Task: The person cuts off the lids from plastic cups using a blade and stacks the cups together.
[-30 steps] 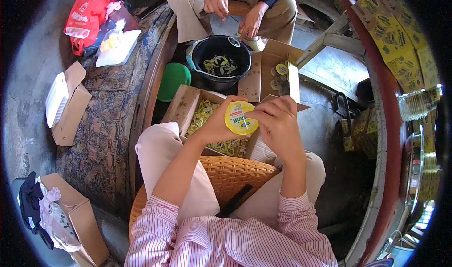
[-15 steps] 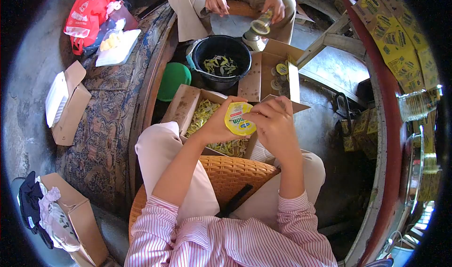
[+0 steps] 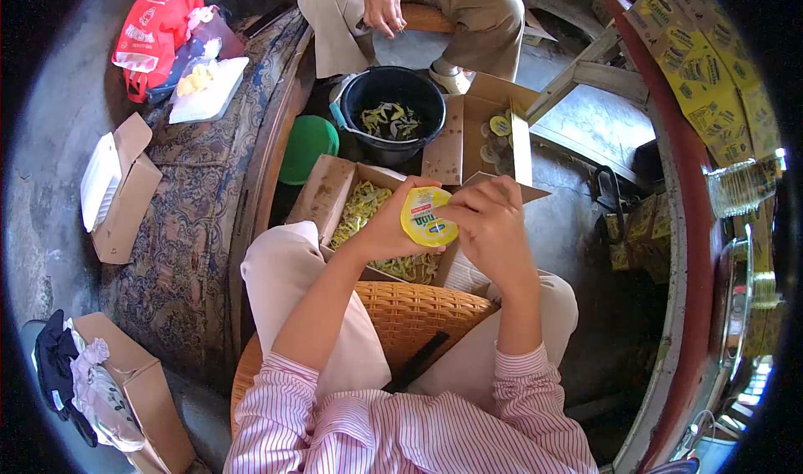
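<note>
A cup with a yellow printed lid (image 3: 427, 216) is held in my left hand (image 3: 386, 225), tilted so that the lid faces me. The fingers of my right hand (image 3: 488, 223) are pinched together at the lid's right edge; what they hold, if anything, is too small to make out. Below the cup stands an open cardboard box (image 3: 324, 191) with yellow-green strips (image 3: 364, 204) inside. Beyond it is a black bucket (image 3: 393, 81) with similar pieces in it. Right of the bucket, another open box (image 3: 483, 97) holds several round lids or cups.
Across from me sits a person, one hand (image 3: 382, 5) over the bucket's far side. A green lid (image 3: 309, 149) lies left of the bucket. Farther left are a red bag (image 3: 159, 30) and a box with white trays (image 3: 125, 185). A wooden frame (image 3: 615, 79) stands at right.
The other person's second hand, with a clear cup, has left the view toward the upper right. My hands have stayed nearly in place, with the lid turned slightly.
</note>
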Demonstrator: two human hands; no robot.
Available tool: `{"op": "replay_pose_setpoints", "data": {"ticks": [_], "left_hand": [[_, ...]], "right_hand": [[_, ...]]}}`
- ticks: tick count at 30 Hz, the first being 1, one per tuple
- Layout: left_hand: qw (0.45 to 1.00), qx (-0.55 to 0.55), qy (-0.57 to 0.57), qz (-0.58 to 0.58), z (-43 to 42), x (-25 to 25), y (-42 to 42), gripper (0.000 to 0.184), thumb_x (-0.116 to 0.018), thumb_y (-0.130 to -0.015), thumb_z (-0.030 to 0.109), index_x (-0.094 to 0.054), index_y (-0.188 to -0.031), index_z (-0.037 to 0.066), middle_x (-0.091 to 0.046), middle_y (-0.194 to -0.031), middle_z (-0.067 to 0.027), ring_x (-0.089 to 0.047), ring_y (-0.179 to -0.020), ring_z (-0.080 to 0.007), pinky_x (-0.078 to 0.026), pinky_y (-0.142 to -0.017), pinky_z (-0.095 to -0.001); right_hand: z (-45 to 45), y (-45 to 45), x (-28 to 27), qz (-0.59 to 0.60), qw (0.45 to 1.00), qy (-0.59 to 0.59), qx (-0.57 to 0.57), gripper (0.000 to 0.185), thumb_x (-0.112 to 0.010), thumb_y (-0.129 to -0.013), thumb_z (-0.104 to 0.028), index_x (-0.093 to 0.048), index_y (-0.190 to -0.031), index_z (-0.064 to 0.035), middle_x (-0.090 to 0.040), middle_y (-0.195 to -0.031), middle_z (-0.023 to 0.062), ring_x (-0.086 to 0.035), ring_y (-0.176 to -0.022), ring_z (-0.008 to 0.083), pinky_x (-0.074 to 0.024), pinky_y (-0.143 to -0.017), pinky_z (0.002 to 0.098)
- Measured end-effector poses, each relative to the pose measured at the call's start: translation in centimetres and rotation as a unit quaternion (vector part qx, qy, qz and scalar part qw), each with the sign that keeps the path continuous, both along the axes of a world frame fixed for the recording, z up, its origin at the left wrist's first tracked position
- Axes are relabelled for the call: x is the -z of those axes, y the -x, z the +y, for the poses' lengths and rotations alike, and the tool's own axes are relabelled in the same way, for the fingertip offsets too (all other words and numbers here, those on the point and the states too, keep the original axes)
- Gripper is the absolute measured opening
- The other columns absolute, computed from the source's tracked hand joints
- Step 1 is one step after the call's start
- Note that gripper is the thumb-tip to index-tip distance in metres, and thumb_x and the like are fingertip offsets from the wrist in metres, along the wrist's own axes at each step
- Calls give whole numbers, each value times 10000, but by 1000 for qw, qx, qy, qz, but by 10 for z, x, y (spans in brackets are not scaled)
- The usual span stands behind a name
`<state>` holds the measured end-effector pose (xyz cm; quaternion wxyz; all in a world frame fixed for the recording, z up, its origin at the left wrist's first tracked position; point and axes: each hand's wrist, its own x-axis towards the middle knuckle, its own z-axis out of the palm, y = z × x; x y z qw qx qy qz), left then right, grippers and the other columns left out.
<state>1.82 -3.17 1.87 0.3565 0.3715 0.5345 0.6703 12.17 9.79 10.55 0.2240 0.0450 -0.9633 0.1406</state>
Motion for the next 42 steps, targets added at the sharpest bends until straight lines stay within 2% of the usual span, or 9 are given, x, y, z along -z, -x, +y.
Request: {"op": "replay_pose_setpoints", "data": {"ticks": [3, 27, 32, 39, 42], "left_hand": [[999, -10, 16, 41, 0, 0, 0, 800, -809, -535, 44, -344, -1185, 67, -521, -1067, -73, -509, -1002, -150, -429, -859, -281], [999, -15, 14, 30, 1, 0, -1, 778, -809, -535, 59, -359, -1169, 77, -524, -1071, -69, -507, -999, -143, -424, -864, -282], [997, -20, 18, 66, 0, -5, 0, 778, -809, -538, 59, -354, -1168, 74, -520, -1074, -68, -508, -997, -144, -425, -861, -283], [999, -18, 13, 37, -1, -8, -1, 796, -817, -533, 46, -346, -1173, 73, -522, -1084, -71, -511, -1010, -151, -419, -878, -289], [997, -24, 11, 70, -1, -5, 1, 804, -817, -534, 40, -336, -1177, 72, -522, -1087, -71, -508, -1022, -152, -415, -886, -293]], "right_hand": [[-1, 1, 0, 1, 1000, -2, 2, 183, -591, -642, -54, -676, -769, -155, -601, -765, -17, -539, -786, 148, -327, -874, 374], [2, 3, 7, -5, 1000, -15, 12, 155, -576, -653, -66, -678, -745, -139, -603, -759, -15, -540, -805, 154, -316, -882, 389], [12, 1, 8, 9, 1000, -12, 25, 153, -569, -664, -65, -678, -744, -135, -603, -756, -10, -540, -810, 159, -317, -884, 395], [8, 2, 7, -3, 1000, -8, 27, 175, -576, -650, -37, -676, -754, -137, -604, -763, -4, -539, -811, 163, -312, -892, 398], [19, -1, 7, 5, 999, -1, 46, 188, -581, -644, -20, -671, -758, -139, -602, -768, -5, -541, -807, 169, -305, -904, 403]]}}
